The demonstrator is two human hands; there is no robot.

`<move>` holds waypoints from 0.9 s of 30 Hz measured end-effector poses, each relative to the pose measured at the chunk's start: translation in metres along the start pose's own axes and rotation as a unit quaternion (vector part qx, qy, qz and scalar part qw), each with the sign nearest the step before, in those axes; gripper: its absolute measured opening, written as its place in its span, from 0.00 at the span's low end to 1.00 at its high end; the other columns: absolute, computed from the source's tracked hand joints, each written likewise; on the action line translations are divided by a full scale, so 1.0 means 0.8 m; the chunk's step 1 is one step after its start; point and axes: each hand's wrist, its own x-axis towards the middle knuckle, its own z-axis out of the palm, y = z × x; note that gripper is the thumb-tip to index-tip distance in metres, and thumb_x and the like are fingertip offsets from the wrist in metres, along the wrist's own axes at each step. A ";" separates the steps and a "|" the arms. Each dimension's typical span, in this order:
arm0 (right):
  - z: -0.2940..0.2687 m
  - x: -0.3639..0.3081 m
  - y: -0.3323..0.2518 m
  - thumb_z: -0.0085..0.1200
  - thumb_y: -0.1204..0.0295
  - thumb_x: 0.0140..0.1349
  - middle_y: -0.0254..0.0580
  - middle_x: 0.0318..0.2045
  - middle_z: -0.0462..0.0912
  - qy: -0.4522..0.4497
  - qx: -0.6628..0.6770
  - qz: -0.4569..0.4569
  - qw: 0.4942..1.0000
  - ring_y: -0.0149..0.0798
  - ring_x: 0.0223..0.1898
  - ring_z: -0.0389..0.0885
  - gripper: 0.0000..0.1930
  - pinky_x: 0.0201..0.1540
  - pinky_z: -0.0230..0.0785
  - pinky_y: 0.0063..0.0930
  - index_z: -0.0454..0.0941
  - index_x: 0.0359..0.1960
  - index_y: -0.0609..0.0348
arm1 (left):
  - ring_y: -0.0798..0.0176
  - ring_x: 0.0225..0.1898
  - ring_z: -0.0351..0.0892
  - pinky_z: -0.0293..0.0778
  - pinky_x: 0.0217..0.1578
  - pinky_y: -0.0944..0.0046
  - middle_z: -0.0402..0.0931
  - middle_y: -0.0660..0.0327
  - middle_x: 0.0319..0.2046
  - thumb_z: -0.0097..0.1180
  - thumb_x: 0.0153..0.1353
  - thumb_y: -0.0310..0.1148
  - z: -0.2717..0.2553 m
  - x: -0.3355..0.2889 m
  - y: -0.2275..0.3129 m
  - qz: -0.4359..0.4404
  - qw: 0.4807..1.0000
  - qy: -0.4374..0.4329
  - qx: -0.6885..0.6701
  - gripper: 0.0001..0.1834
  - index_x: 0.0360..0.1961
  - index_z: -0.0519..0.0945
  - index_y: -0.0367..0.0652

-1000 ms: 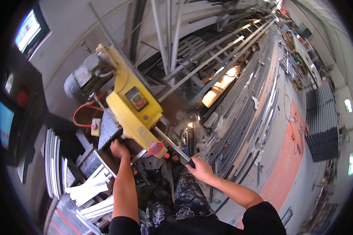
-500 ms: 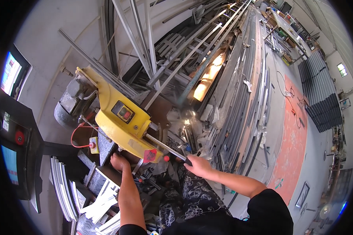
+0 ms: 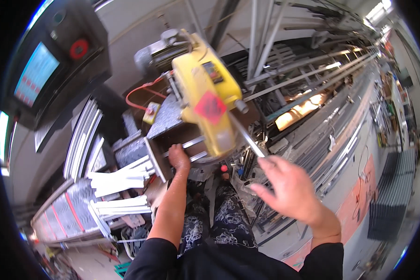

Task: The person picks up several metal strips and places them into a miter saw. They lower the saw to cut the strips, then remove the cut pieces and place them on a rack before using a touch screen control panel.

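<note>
A yellow cut-off saw (image 3: 198, 79) with a red diamond-shaped label stands in front of me. From its head a metal lever (image 3: 248, 137) slants toward me. At the lever's end is my right hand (image 3: 287, 189), fingers curled over the grip, which they hide, and thumb sticking out to the side. My left hand (image 3: 178, 157) is low beside the saw, its fingers closed at the end of a short shiny metal profile (image 3: 194, 142). Their grip on it is partly hidden. An upright metal plate (image 3: 157, 159) stands just left of that hand.
White cut profiles (image 3: 119, 182) lie in piles at the left. A control panel with a screen (image 3: 37, 74) and red button hangs at upper left. A small yellow switch box (image 3: 151, 113) sits by the saw. Long metal profiles (image 3: 322, 135) cover the floor at right.
My view has turned left, so the control panel looks larger. The saw head and lever appear raised, and my right hand has come up with its thumb spread. My left hand stays low beside the saw.
</note>
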 end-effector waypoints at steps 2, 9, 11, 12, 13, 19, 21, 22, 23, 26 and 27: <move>-0.047 0.030 -0.015 0.56 0.57 0.54 0.50 0.27 0.75 -0.073 -0.019 -0.004 0.997 0.50 0.26 0.77 0.24 0.30 0.70 0.37 0.74 0.41 0.68 | 0.51 0.34 0.72 0.71 0.33 0.55 0.71 0.56 0.27 0.51 0.47 0.25 -0.007 -0.026 0.000 0.026 1.000 0.001 -0.008 0.02 0.21 0.75 0.43; -0.128 0.137 -0.055 0.59 0.58 0.49 0.53 0.25 0.79 -0.079 -0.072 -0.052 0.993 0.49 0.27 0.78 0.23 0.33 0.69 0.34 0.78 0.34 0.70 | 0.49 0.36 0.72 0.70 0.37 0.53 0.73 0.55 0.29 0.53 0.45 0.24 -0.030 -0.065 0.001 0.011 0.998 -0.002 -0.066 0.05 0.26 0.77 0.40; -0.144 0.156 -0.061 0.58 0.59 0.48 0.51 0.25 0.79 -0.082 -0.047 -0.029 0.995 0.48 0.27 0.78 0.21 0.33 0.69 0.32 0.78 0.34 0.68 | 0.49 0.38 0.72 0.70 0.39 0.54 0.74 0.54 0.32 0.53 0.46 0.24 -0.032 -0.063 0.005 -0.023 0.997 -0.027 -0.065 0.07 0.29 0.78 0.40; -0.142 0.163 -0.062 0.59 0.60 0.48 0.51 0.25 0.80 -0.090 -0.066 -0.058 0.992 0.48 0.27 0.78 0.20 0.34 0.69 0.32 0.78 0.34 0.67 | 0.49 0.40 0.72 0.71 0.41 0.54 0.74 0.54 0.34 0.51 0.47 0.24 -0.030 -0.057 0.011 0.003 0.997 0.001 -0.081 0.09 0.32 0.77 0.40; -0.140 0.167 -0.063 0.59 0.60 0.48 0.50 0.25 0.80 -0.099 -0.095 -0.079 0.987 0.47 0.27 0.78 0.20 0.34 0.69 0.32 0.79 0.34 0.66 | 0.49 0.42 0.73 0.71 0.43 0.54 0.74 0.54 0.36 0.50 0.47 0.25 -0.027 -0.052 0.017 0.037 0.994 0.037 -0.092 0.11 0.35 0.76 0.40; -0.133 0.166 -0.061 0.63 0.60 0.43 0.56 0.27 0.80 -0.049 -0.067 -0.151 0.985 0.50 0.26 0.80 0.23 0.31 0.71 0.30 0.77 0.31 0.72 | 0.53 0.42 0.73 0.71 0.44 0.57 0.74 0.56 0.36 0.49 0.45 0.26 0.044 0.042 0.100 0.185 0.967 -0.015 -0.174 0.11 0.33 0.77 0.40; -0.133 0.170 -0.055 0.63 0.61 0.43 0.56 0.28 0.80 -0.059 -0.050 -0.178 0.981 0.49 0.27 0.80 0.24 0.32 0.71 0.30 0.77 0.34 0.73 | 0.52 0.39 0.73 0.71 0.40 0.58 0.73 0.54 0.34 0.50 0.46 0.29 0.063 0.067 0.121 0.087 0.962 -0.039 -0.258 0.10 0.32 0.76 0.42; -0.133 0.173 -0.051 0.63 0.62 0.43 0.56 0.28 0.80 -0.061 -0.049 -0.204 0.976 0.48 0.27 0.80 0.25 0.32 0.71 0.30 0.76 0.36 0.74 | 0.49 0.35 0.74 0.72 0.36 0.55 0.74 0.53 0.31 0.49 0.50 0.31 0.070 0.075 0.124 0.087 0.962 -0.066 -0.250 0.10 0.34 0.76 0.41; -0.133 0.176 -0.047 0.62 0.63 0.44 0.55 0.28 0.79 -0.086 -0.063 -0.229 0.968 0.46 0.27 0.80 0.25 0.32 0.71 0.29 0.75 0.39 0.74 | 0.46 0.31 0.76 0.73 0.32 0.52 0.75 0.51 0.28 0.48 0.54 0.33 0.076 0.078 0.126 0.098 0.960 -0.078 -0.252 0.11 0.36 0.76 0.41; -0.129 0.174 -0.041 0.57 0.52 0.42 0.56 0.23 0.79 -0.072 -0.056 -0.195 0.976 0.48 0.22 0.79 0.29 0.29 0.70 0.30 0.77 0.32 0.73 | 0.49 0.33 0.75 0.72 0.34 0.54 0.74 0.52 0.31 0.50 0.50 0.34 0.087 0.084 0.124 0.087 0.964 -0.113 -0.226 0.13 0.37 0.75 0.43; -0.129 0.176 -0.038 0.57 0.52 0.42 0.56 0.23 0.79 -0.074 -0.050 -0.196 0.976 0.48 0.22 0.79 0.29 0.29 0.70 0.30 0.77 0.32 0.73 | 0.51 0.34 0.74 0.70 0.36 0.57 0.72 0.54 0.33 0.53 0.46 0.33 0.088 0.085 0.120 0.056 0.956 -0.157 -0.243 0.14 0.36 0.75 0.44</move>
